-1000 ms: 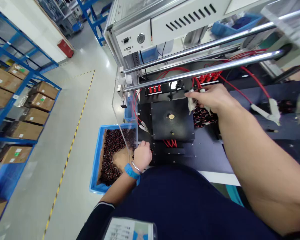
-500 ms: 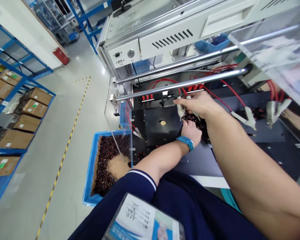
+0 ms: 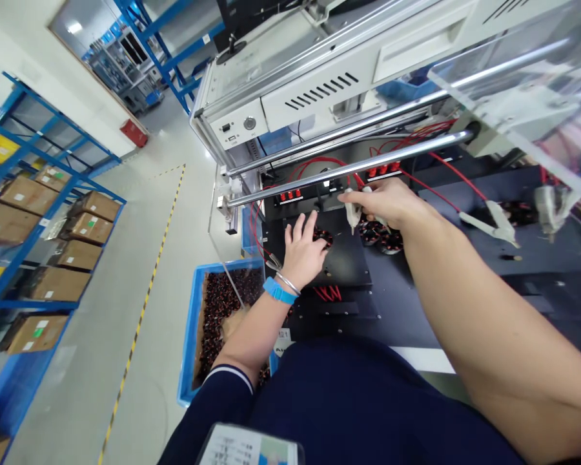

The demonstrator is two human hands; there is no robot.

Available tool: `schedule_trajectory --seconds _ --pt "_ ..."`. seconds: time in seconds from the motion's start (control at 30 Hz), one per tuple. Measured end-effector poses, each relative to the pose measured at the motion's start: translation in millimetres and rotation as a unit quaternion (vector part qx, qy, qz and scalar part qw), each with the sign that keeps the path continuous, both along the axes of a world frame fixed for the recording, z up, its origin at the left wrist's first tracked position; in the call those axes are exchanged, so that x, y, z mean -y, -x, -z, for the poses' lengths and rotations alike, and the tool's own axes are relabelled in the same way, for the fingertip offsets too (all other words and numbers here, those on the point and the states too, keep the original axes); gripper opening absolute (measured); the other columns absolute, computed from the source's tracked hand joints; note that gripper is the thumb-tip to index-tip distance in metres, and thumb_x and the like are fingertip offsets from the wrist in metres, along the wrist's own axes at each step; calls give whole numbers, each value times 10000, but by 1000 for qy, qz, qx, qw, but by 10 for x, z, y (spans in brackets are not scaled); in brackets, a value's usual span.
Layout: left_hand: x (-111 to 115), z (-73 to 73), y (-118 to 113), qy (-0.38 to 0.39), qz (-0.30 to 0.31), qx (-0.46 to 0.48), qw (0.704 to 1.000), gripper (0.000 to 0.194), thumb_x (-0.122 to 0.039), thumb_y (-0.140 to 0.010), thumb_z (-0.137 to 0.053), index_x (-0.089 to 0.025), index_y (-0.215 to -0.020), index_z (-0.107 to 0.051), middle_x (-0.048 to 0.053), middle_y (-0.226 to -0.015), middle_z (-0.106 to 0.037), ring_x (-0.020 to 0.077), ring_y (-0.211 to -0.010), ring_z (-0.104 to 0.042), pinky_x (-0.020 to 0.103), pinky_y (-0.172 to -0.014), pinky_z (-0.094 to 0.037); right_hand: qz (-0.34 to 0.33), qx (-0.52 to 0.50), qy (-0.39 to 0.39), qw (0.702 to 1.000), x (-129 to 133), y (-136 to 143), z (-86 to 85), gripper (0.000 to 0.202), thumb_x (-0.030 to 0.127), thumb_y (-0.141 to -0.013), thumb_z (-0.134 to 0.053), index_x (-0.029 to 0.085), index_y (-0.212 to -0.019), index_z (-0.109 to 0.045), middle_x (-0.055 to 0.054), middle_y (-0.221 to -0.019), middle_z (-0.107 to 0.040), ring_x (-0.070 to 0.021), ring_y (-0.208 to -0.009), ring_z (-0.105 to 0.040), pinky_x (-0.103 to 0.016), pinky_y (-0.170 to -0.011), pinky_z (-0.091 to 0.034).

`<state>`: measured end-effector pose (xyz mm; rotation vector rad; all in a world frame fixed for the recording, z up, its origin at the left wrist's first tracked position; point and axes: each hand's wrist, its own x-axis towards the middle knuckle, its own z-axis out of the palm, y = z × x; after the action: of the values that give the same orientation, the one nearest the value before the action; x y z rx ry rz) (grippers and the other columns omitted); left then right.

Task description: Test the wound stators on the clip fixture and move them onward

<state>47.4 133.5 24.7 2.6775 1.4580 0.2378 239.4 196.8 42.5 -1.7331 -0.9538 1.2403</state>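
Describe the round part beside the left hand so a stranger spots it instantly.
Find the white machine with metal bars, then the black plate below them. On it, beside the spread left hand, is a dark, red-flecked round part. Unlike the similar parts clustered near the right hand, it lies apart.

Not much legible tbh. White tag [image 3: 283,334] below L hand [image 3: 303,252] reads smth like "121", not 100% sure; white sticker [image 3: 281,349] right under it starts "AI", rest hidden. Front panel [image 3: 239,123] beyond L hand: prob "PC" nr the round btn [image 3: 249,123], v faint, other lettering too tiny. Badge [image 3: 244,445], nearer the wearer than L hand: printed lines, too blurry. Labels on the cartons [image 3: 90,227] way left of L hand: unreadable.
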Motion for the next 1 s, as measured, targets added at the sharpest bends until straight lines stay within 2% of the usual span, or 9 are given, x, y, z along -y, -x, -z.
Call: schedule_trajectory --seconds 0.17,0.27,0.4,0.47,0.57,0.7,1.0 --pt "-17 294 114 12 -6 60 998 145 -207 -798 -681 -199 -941 -704 123 -1542 -360 330 -1343 -411 570 -1060 -403 -20 35 37 999 116 42 -4 281 312 -665 -816 139 -667 -595 8 -508 -480 -79 -400 -372 -229 -368 -292" --pt "71 455 130 -13 -11 159 987 124 -223 -815 -660 -186 -926 -702 142 -1436 -485 286 -1229 -520 489 -1003 -478 -30 32 47 998 194 78 -31 284 350 -674 -800 146 -695 -603 6 -520 -490 -90 -404 -383 -234 -369 -288" --pt "194 601 150 -28 -33 305 951 103 -184 -863 -562 -177 -843 -662 133 -1295 -578 202 -1106 -603 402 -972 -520 -24 60 70 995 271 175 -70 258 343 -682 -776 157 -691 -598 14 -507 -467 -100 -422 -386 -240 -390 -297" --pt "234 609 144 -24 -48 332 942 84 -184 -844 -577 -181 -876 -654 132 -1290 -577 205 -1122 -600 413 -985 -514 -21 82 57 995 277 217 -15 263 360 -668 -780 156 -704 -617 16 -518 -477 -100 -449 -397 -236 -417 -308" --pt "233 544 105 -12 -38 304 952 156 -212 -822 -620 -201 -966 -679 126 -1371 -534 236 -1234 -539 447 -1043 -469 -9 107 14 994 254 253 168 307 403 -630 -794 155 -743 -653 18 -549 -509 -101 -497 -420 -224 -452 -310" --pt "141 463 44 17 -15 268 963 98 -243 -850 -629 -211 -877 -717 113 -1403 -522 227 -1289 -501 440 -1079 -435 1 136 -12 991 235 280 339 276 389 -642 -785 158 -716 -652 16 -566 -534 -114 -547 -459 -225 -494 -320" --pt "68 475 4 64 -38 257 963 65 -221 -839 -645 -192 -850 -703 117 -1428 -495 231 -1301 -487 445 -1093 -418 -4 167 -9 986 256 351 245 225 320 -675 -773 149 -694 -628 13 -548 -524 -127 -564 -486 -236 -555 -370"
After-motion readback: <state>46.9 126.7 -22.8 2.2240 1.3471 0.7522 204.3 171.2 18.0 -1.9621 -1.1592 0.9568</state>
